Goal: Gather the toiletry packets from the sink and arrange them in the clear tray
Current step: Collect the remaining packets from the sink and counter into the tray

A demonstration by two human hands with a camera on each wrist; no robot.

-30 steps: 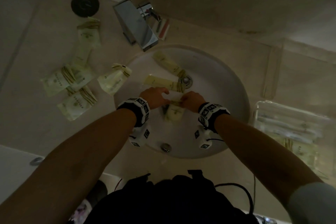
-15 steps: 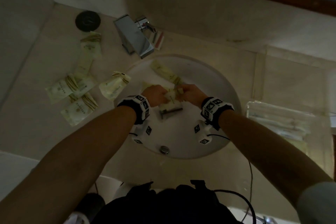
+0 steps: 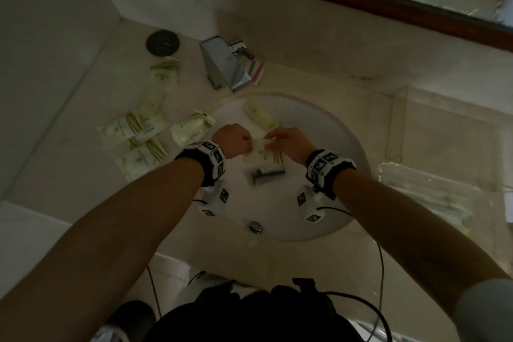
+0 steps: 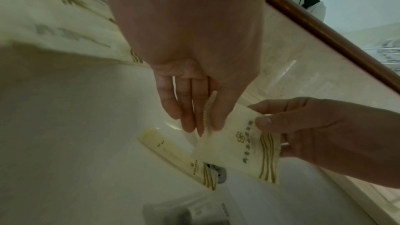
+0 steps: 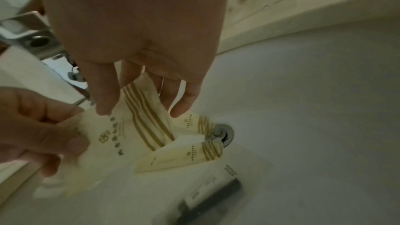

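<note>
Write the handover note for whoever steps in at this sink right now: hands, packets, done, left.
Left hand: pinches the plain end of one cream packet above the sink.
Right hand: pinches the gold-striped end of the same packet.
In the basin: two long packets by the drain, and a clear packet with a dark item.
On the counter to the left: a cluster of packets.
Clear tray on the right: already holds some items.
Left: tray the held packet, then the rest.
</note>
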